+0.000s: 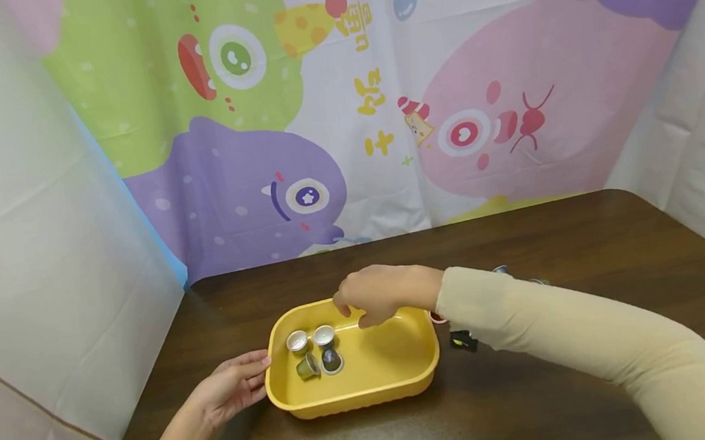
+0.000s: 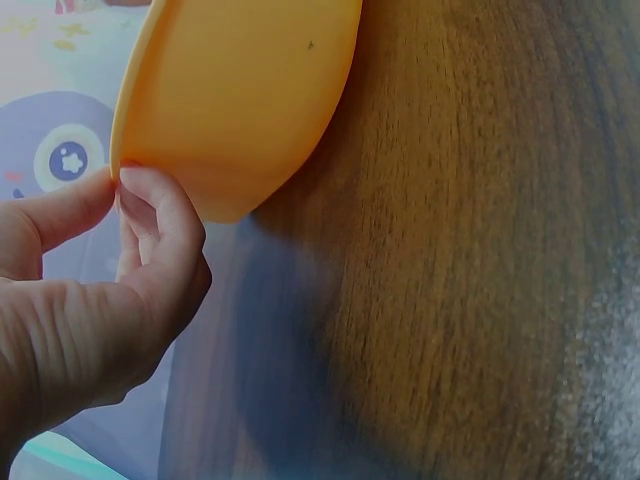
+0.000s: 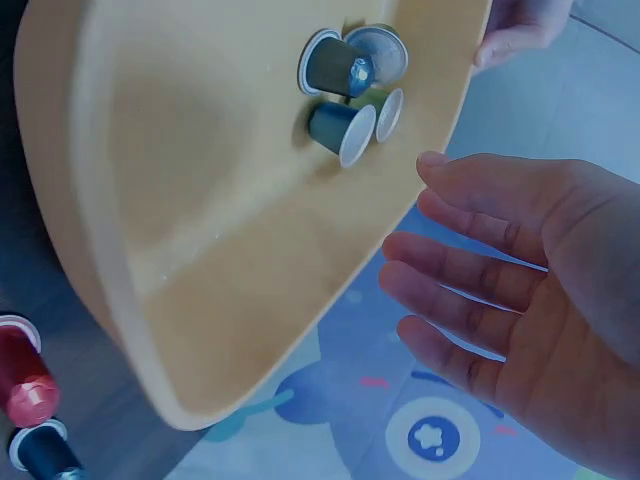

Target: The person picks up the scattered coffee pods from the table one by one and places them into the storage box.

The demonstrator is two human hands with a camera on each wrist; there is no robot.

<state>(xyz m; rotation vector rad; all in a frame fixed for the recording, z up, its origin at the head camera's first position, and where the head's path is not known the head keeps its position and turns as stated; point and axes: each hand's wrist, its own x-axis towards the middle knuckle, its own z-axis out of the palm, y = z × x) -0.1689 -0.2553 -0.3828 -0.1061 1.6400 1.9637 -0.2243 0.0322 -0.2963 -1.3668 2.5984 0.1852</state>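
A yellow plastic tray (image 1: 369, 392) stands on the table. Coffee capsules lie in its left end: two with silvery lids up (image 1: 323, 335), a green one (image 1: 307, 367) on its side and a dark one (image 1: 331, 361). At the tray's left end my left hand (image 1: 235, 387) pinches the rim between thumb and fingertips, as the left wrist view shows. Over the tray's far edge hovers my right hand (image 1: 375, 293). Its fingers (image 3: 460, 255) are spread and loosely bent, with nothing held, in the right wrist view.
Right of the tray are a red capsule (image 3: 25, 380), a dark blue capsule (image 3: 45, 452) and a small black object (image 1: 463, 340). More small items (image 1: 500, 270) peek out behind the right sleeve. A cartoon-print curtain (image 1: 388, 195) hangs behind the brown table (image 1: 557, 228).
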